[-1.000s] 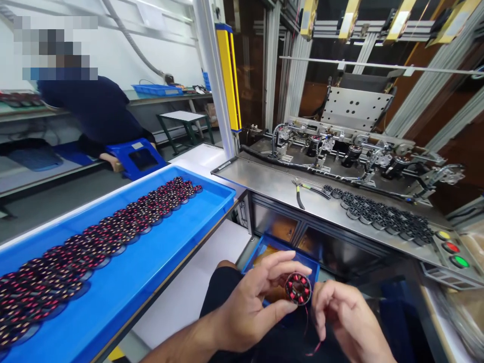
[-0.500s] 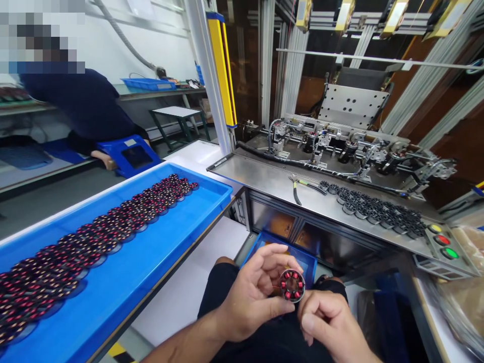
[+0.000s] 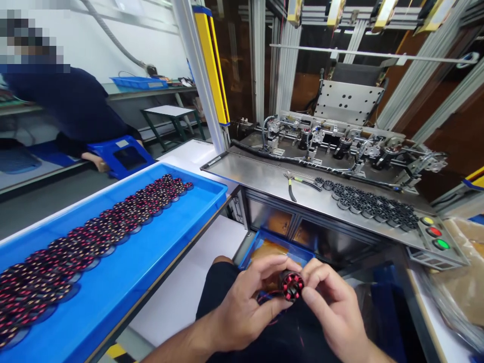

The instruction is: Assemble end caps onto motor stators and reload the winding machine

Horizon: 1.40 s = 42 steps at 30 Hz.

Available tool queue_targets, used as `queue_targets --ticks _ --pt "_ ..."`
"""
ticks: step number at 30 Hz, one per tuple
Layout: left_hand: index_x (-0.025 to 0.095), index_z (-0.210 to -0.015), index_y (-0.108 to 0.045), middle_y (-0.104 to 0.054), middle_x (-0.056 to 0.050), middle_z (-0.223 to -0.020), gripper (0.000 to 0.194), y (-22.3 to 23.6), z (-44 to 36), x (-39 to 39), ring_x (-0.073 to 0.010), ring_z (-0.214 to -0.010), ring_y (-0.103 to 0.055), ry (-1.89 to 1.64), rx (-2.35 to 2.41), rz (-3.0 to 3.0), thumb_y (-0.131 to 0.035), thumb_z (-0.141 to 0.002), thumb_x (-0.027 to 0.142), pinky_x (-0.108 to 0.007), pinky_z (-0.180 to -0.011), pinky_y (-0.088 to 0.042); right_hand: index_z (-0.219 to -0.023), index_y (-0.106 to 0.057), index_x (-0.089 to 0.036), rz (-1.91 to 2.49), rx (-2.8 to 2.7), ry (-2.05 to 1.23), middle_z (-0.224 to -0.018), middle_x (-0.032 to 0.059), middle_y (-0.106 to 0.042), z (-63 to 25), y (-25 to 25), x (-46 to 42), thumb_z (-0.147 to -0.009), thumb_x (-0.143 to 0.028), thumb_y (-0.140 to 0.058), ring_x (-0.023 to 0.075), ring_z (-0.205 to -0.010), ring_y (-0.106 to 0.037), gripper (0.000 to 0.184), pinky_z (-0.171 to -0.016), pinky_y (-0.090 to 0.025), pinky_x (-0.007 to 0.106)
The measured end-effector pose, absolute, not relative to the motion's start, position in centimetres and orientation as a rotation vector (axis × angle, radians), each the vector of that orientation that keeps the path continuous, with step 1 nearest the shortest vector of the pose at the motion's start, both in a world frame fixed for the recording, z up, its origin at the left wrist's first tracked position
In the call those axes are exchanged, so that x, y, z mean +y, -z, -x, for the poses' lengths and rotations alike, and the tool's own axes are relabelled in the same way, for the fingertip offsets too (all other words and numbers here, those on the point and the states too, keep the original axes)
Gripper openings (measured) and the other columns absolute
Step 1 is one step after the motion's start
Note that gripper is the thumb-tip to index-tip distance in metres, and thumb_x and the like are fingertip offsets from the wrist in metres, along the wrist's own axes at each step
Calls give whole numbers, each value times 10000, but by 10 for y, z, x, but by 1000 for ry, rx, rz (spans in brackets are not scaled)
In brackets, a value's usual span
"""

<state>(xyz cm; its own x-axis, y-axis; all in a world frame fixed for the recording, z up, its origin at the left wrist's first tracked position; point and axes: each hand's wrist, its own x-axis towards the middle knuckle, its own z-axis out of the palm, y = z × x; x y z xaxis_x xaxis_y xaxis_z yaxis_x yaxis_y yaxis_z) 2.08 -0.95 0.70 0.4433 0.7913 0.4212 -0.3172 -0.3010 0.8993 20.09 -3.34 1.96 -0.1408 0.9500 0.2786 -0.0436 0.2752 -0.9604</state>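
Low in front of my lap, a round motor stator (image 3: pixel 292 286) with red wire coils faces up toward me. My left hand (image 3: pixel 251 295) is closed around its left side, thumb below and fingers above. On the other side, my right hand (image 3: pixel 330 297) has its thumb and bent fingertips at the stator's right rim; whether a wire end is also between them cannot be made out. Many similar wound stators (image 3: pixel 113 222) lie in rows in the blue tray (image 3: pixel 177 222) to my left.
Black unwound cores (image 3: pixel 372 206) and green-and-black cutters (image 3: pixel 298 184) lie on the metal ledge (image 3: pixel 249 174) before a winding machine (image 3: pixel 340 141). Coloured push buttons (image 3: pixel 434 232) sit at right. A blue bin (image 3: pixel 260 242) stands below. A seated person (image 3: pixel 68 106) is at far left.
My right hand has risen and come to the stator's right rim, its fingers now near the coils. The stator has tilted slightly in my left hand. The view has shifted slightly.
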Motion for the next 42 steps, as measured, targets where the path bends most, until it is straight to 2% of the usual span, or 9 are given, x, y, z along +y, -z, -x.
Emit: queue_targets --ticks 7,10,13,17,20,26,36,39,42 --pt "243 -1187 -652 -682 -63 -1170 364 -3 -22 -4 -135 -972 -680 -1022 444 -1099 -729 -845 145 -226 -881 -543 -845 -531 -223 900 -1171 -1093 -804 -12 -533 -188 3 -42 -992 -264 -519 107 -723 -535 153 -655 -459 216" --pt "209 -1197 -654 -682 -68 -1075 516 0 -28 -2 -139 -898 -663 -985 366 -966 -853 -722 239 -226 -824 -540 -867 -539 -227 891 -1170 -1074 -822 -6 -539 -184 3 -44 -992 -247 -512 121 -754 -575 130 -690 -490 245" --pt "225 -1123 -680 -672 -41 -1070 582 3 -35 -2 -104 -820 -644 -1048 419 -934 -922 -596 184 -188 -763 -534 -865 -540 -226 902 -1199 -1051 -827 -2 -548 -182 4 -45 -992 -247 -511 131 -777 -581 132 -717 -495 259" --pt "217 -1024 -711 -677 -36 -1037 368 3 -40 -4 -128 -884 -671 -1175 623 -1105 -837 -694 114 -204 -809 -552 -813 -529 -215 1001 -1180 -1021 -794 -6 -539 -183 10 -46 -983 -274 -537 115 -737 -535 180 -677 -472 219" --pt "205 -1073 -691 -705 -68 -1048 409 1 -37 -6 -175 -927 -697 -1319 733 -1372 -803 -700 82 -229 -795 -580 -786 -517 -209 1051 -1157 -1054 -772 -2 -535 -186 13 -45 -982 -296 -536 114 -692 -517 215 -619 -456 209" --pt "183 -1129 -641 -743 -78 -996 479 -11 -30 -10 -188 -928 -719 -1549 781 -1990 -752 -691 25 -259 -848 -594 -912 -564 -230 896 -1237 -1003 -882 16 -525 -186 -2 -40 -870 -352 -702 157 -823 -536 188 -742 -474 269" --pt "187 -1117 -656 -761 -65 -974 451 -17 -30 -10 -176 -897 -737 -1568 812 -1973 -768 -700 58 -237 -837 -609 -852 -532 -226 957 -1028 -1173 -844 -6 -497 -178 20 -45 -1035 -326 -417 131 -779 -503 238 -763 -429 263" --pt "183 -1125 -653 -760 -69 -996 450 -16 -28 -9 -180 -918 -735 -1534 832 -2020 -756 -707 53 -249 -860 -604 -972 -549 -251 962 -1102 -1035 -962 15 -525 -184 17 -45 -979 -363 -544 153 -885 -526 112 -810 -440 276" --pt "189 -1165 -635 -757 -80 -1024 472 -17 -27 -10 -197 -950 -733 -1517 814 -2088 -743 -724 59 -273 -875 -606 -1103 -552 -269 930 -1252 -831 -1112 55 -524 -188 3 -43 -854 -385 -725 211 -1057 -515 325 -909 -434 325"
